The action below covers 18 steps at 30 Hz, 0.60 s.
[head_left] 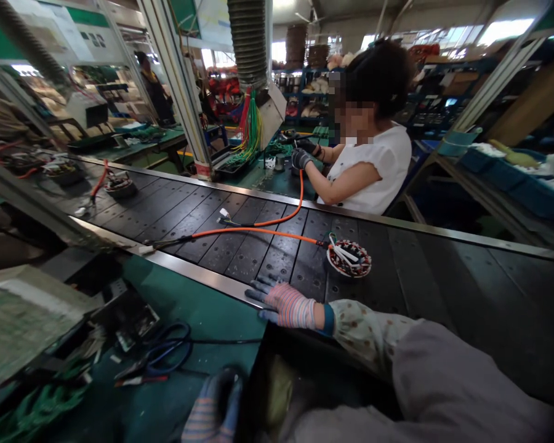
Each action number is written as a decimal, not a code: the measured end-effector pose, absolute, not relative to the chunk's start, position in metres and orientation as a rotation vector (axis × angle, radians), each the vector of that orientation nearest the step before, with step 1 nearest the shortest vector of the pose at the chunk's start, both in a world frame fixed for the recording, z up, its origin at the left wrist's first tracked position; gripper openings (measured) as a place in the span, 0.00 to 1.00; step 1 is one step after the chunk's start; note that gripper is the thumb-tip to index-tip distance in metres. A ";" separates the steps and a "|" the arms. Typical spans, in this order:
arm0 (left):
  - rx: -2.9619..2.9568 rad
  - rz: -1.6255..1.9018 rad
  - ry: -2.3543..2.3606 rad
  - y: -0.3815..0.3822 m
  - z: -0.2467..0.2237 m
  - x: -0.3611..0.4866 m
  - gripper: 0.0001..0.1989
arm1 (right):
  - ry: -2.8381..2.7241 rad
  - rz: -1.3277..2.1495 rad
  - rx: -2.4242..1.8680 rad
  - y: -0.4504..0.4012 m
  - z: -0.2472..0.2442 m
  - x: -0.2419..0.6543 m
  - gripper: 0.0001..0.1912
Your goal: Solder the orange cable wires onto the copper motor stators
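Right grip [286,303] is empty, fingers spread on the metal rail [198,280], probably just steadying; left grip [212,403] is low by the green table [166,286], can't tell if it's holding anything. Wound ring [349,259] sits beyond the right grip on the black conveyor [240,264], orange cable [258,231] likely stretched out against tangles; workshop shelves [300,90] farther off.

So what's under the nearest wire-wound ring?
The wire-wound ring sits on the black slatted conveyor, whose slats show around it; anything directly beneath is covered.
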<state>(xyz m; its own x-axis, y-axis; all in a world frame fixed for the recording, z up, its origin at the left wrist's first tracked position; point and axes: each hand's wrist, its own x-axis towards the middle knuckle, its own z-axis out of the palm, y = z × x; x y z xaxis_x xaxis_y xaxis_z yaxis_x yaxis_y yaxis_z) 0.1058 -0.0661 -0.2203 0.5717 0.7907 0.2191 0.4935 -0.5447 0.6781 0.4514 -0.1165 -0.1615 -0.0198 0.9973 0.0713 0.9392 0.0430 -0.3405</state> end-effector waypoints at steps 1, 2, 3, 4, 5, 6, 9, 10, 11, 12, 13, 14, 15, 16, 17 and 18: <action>2.250 0.713 1.008 -0.066 -0.221 0.106 0.19 | -2.037 0.295 -1.978 -0.116 -0.161 0.451 0.39; 2.261 0.727 0.994 -0.065 -0.220 0.107 0.18 | -2.039 0.308 -1.984 -0.117 -0.161 0.451 0.39; 2.276 0.736 0.987 -0.064 -0.219 0.107 0.18 | -2.038 0.319 -1.989 -0.117 -0.160 0.451 0.39; 2.296 0.740 0.982 -0.062 -0.217 0.107 0.17 | -2.036 0.325 -1.990 -0.117 -0.159 0.451 0.38; 2.326 0.737 0.959 -0.060 -0.216 0.106 0.17 | -2.035 0.322 -1.987 -0.117 -0.159 0.452 0.38; 2.360 0.731 0.928 -0.058 -0.215 0.106 0.17 | -2.035 0.314 -1.980 -0.117 -0.158 0.452 0.38; 2.446 0.704 0.826 -0.051 -0.213 0.101 0.16 | -2.038 0.287 -1.960 -0.117 -0.160 0.454 0.36; 2.466 0.703 0.811 -0.050 -0.213 0.099 0.16 | -2.038 0.285 -1.958 -0.117 -0.161 0.454 0.36; 2.483 0.707 0.812 -0.049 -0.213 0.098 0.16 | -2.038 0.285 -1.959 -0.117 -0.162 0.454 0.36; 2.505 0.714 0.814 -0.050 -0.212 0.098 0.16 | -2.038 0.290 -1.961 -0.117 -0.163 0.454 0.36; 2.537 0.734 0.799 -0.051 -0.211 0.099 0.16 | -2.033 0.297 -1.969 -0.118 -0.163 0.453 0.36; 2.575 0.772 0.773 -0.053 -0.208 0.100 0.15 | -2.022 0.304 -1.982 -0.119 -0.164 0.452 0.36; 2.609 0.821 0.748 -0.056 -0.204 0.103 0.15 | -2.010 0.313 -1.998 -0.119 -0.164 0.451 0.35; 2.633 0.874 0.730 -0.060 -0.198 0.107 0.14 | -1.995 0.327 -2.020 -0.120 -0.163 0.451 0.33; 2.643 0.929 0.718 -0.064 -0.190 0.111 0.14 | -1.977 0.346 -2.049 -0.119 -0.161 0.452 0.32; 2.630 0.968 0.726 -0.068 -0.182 0.115 0.14 | -1.959 0.366 -2.083 -0.116 -0.158 0.454 0.29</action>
